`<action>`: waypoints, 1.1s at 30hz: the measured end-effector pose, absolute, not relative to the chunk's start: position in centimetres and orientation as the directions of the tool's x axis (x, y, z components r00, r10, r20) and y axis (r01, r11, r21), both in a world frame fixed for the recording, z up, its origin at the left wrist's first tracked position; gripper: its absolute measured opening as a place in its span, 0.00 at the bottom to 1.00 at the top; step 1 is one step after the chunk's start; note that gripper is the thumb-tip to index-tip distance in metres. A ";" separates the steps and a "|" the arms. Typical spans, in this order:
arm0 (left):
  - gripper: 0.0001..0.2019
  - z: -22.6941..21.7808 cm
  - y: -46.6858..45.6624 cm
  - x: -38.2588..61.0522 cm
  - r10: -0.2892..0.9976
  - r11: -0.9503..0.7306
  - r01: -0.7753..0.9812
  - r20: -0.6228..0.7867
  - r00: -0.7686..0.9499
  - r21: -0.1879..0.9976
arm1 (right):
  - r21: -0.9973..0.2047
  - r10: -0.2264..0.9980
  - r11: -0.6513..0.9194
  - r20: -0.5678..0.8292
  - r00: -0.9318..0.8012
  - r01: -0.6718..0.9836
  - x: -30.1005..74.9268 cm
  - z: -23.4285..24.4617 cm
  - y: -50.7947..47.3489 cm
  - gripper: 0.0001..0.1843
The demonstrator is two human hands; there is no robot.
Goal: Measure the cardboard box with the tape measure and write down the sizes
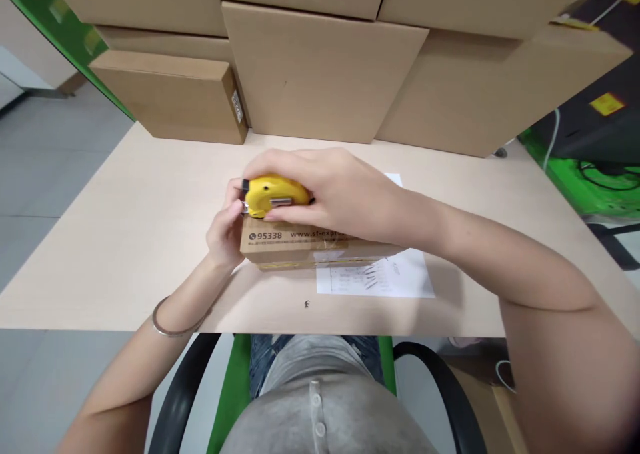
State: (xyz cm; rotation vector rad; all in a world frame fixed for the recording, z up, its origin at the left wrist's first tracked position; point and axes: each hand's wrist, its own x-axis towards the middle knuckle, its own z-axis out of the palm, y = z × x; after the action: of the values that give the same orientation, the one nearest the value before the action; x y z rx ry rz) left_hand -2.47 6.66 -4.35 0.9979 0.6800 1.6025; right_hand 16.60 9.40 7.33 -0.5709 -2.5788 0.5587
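Note:
A yellow tape measure (278,193) lies in my right hand (340,187), whose fingers and thumb are closed round its case. Under it, a brown cardboard box (300,246) with printed lettering stands on the table. My left hand (226,234) is closed at the box's left end, with fingers bent behind the corner. Its thumb tip reaches the small metal end at the tape measure's left side; whether it pinches that end is unclear. A printed white sheet (377,281) with pen strokes is partly hidden beneath the box.
Large cardboard boxes (320,74) stack up along the table's back edge. A smaller flat carton (165,101) stands at the back left. The pale table (125,261) ends in front of my lap. Black chair armrests (183,394) flank my body.

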 end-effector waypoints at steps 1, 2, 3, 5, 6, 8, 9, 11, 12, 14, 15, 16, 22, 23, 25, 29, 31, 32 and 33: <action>0.12 -4.4 6.8 -2.5 0.956 -0.278 -0.470 0.288 -0.053 0.838 | -0.458 0.495 0.827 0.318 -0.808 0.327 17.5 7.3 9.3 0.16; 0.11 -4.4 6.9 -2.6 0.949 -0.295 -0.457 0.312 -0.039 0.839 | -0.451 0.520 0.817 0.310 -0.796 0.358 18.6 7.3 9.2 0.18; 0.11 -4.4 7.0 -2.6 0.945 -0.306 -0.445 0.327 -0.032 0.842 | -0.447 0.547 0.806 0.309 -0.778 0.389 19.9 7.3 9.1 0.19; 0.10 -4.4 7.1 -2.7 0.941 -0.312 -0.426 0.338 -0.016 0.849 | -0.442 0.607 0.774 0.311 -0.732 0.454 22.8 7.3 8.8 0.21; 0.10 -4.4 7.1 -2.8 0.940 -0.311 -0.421 0.340 -0.008 0.852 | -0.444 0.640 0.751 0.310 -0.703 0.488 24.4 7.3 8.6 0.22; 0.10 -4.3 7.2 -2.9 0.940 -0.307 -0.415 0.340 0.005 0.857 | -0.445 0.703 0.701 0.297 -0.647 0.557 27.6 7.3 8.2 0.20; 0.10 -4.3 7.2 -3.0 0.940 -0.306 -0.414 0.341 0.011 0.857 | -0.452 0.732 0.673 0.287 -0.619 0.586 29.1 7.2 7.9 0.20; 0.10 -4.4 7.3 -3.1 0.938 -0.307 -0.420 0.346 0.019 0.854 | -0.476 0.784 0.613 0.272 -0.558 0.630 31.7 7.0 7.5 0.21; 0.10 -4.4 7.4 -3.1 0.936 -0.311 -0.423 0.352 0.022 0.851 | -0.497 0.803 0.588 0.269 -0.531 0.638 32.7 6.7 7.4 0.21; 0.11 -4.5 7.4 -3.2 0.931 -0.321 -0.418 0.364 0.025 0.850 | -0.542 0.830 0.548 0.261 -0.493 0.637 34.1 6.3 7.3 0.23; 0.11 -4.6 7.5 -3.2 0.930 -0.326 -0.410 0.366 0.023 0.852 | -0.560 0.838 0.536 0.257 -0.482 0.632 34.5 6.0 7.4 0.23; 0.11 -4.6 7.5 -3.2 0.930 -0.330 -0.402 0.368 0.020 0.854 | -0.572 0.843 0.526 0.252 -0.475 0.629 34.7 5.8 7.5 0.23; 0.14 -4.4 7.4 -3.1 0.934 -0.326 -0.370 0.357 0.016 0.870 | -0.571 0.842 0.530 0.263 -0.471 0.627 34.7 5.5 7.9 0.23; 0.13 -4.4 7.4 -3.1 0.937 -0.319 -0.367 0.350 0.019 0.874 | -0.573 0.844 0.527 0.267 -0.465 0.628 34.7 5.5 7.8 0.23; 0.12 -4.2 7.3 -3.1 0.941 -0.305 -0.364 0.337 0.027 0.880 | -0.577 0.850 0.518 0.266 -0.454 0.632 34.5 5.5 7.7 0.23; 0.10 -4.2 7.2 -3.2 0.948 -0.280 -0.384 0.317 0.034 0.880 | -0.573 0.842 0.529 0.261 -0.473 0.626 34.5 5.4 7.6 0.23; 0.09 -4.3 7.3 -3.3 0.949 -0.271 -0.399 0.312 0.040 0.876 | -0.573 0.837 0.537 0.268 -0.477 0.620 34.5 5.3 7.7 0.23; 0.09 -4.4 7.3 -3.3 0.950 -0.269 -0.401 0.310 0.040 0.876 | -0.573 0.837 0.536 0.268 -0.477 0.620 34.5 5.4 7.6 0.23; 0.09 -4.4 7.3 -3.3 0.950 -0.269 -0.400 0.309 0.037 0.876 | -0.570 0.838 0.536 0.271 -0.473 0.623 34.4 5.5 7.6 0.23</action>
State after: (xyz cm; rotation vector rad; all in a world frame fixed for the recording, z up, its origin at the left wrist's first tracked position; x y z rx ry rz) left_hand -3.33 7.28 -4.42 1.1529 0.6781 1.5086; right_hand 34.44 7.56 5.47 -1.1807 -2.2511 0.5428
